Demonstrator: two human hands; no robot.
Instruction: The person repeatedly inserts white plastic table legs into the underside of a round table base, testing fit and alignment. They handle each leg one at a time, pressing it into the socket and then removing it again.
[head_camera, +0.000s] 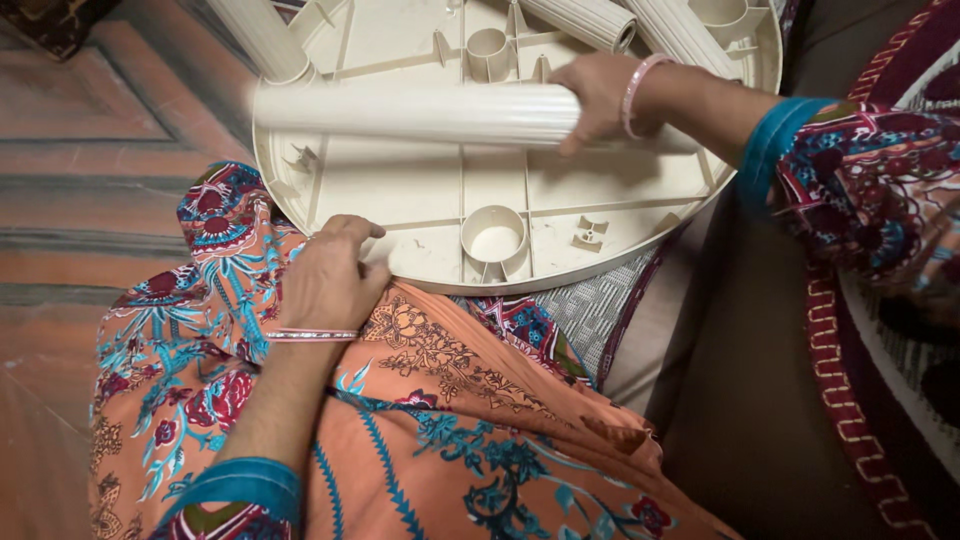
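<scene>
Upturned round tabletop (620, 215) on lap (450, 420)
</scene>
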